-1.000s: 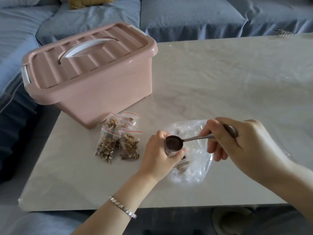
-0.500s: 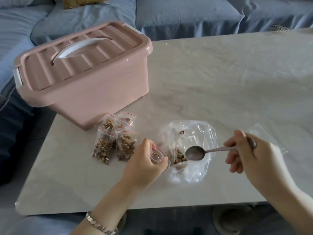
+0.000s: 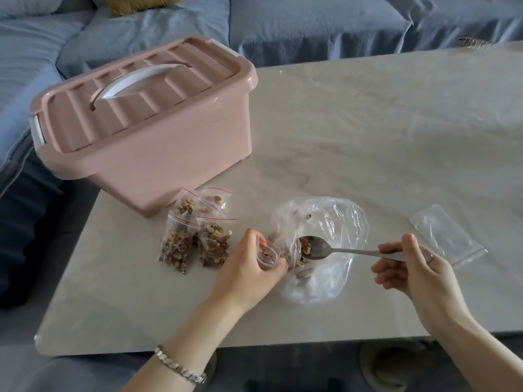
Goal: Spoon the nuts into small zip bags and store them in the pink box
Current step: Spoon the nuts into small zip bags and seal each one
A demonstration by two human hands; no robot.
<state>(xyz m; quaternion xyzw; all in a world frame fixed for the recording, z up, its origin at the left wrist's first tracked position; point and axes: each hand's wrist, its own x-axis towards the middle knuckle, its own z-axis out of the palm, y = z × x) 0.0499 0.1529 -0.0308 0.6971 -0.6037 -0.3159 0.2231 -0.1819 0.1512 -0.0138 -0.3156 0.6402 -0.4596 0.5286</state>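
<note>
step: spooning, part-way through filling one more bag. the spoon [image 3: 314, 247] has its bowl inside the mouth of the large clear bag [image 3: 339, 222], with a few nuts [image 3: 305, 246] in it.
next move: likely a short carry toward 9 o'clock, with the bowl kept level, then a tip into the small opening. the mouth is narrow and soft, so a spill is the risk.
left hand [image 3: 249, 267]: comes in from 7 o'clock and rests low on the surface [image 3: 368, 123], touching the large clear bag's 9 o'clock edge.
left grip: fingers and thumb curl round the small zip bag [image 3: 267, 254], holding its red-lined mouth open and facing up. some nuts are already inside.
right hand [image 3: 410, 267]: at 3 o'clock of the large clear bag, forearm entering from 5 o'clock.
right grip: thumb and fingers pinch the spoon's handle near its end. the handle runs almost level toward 9 o'clock.
filled bags [image 3: 212, 244]: a touching cluster at 9 o'clock of the left hand, just in front of the pink box.
pink box [image 3: 158, 154]: at 10 o'clock of the view with its lid on, so storing is not yet done.
empty bags [image 3: 444, 233]: flat at 2 o'clock of the right hand.
</note>
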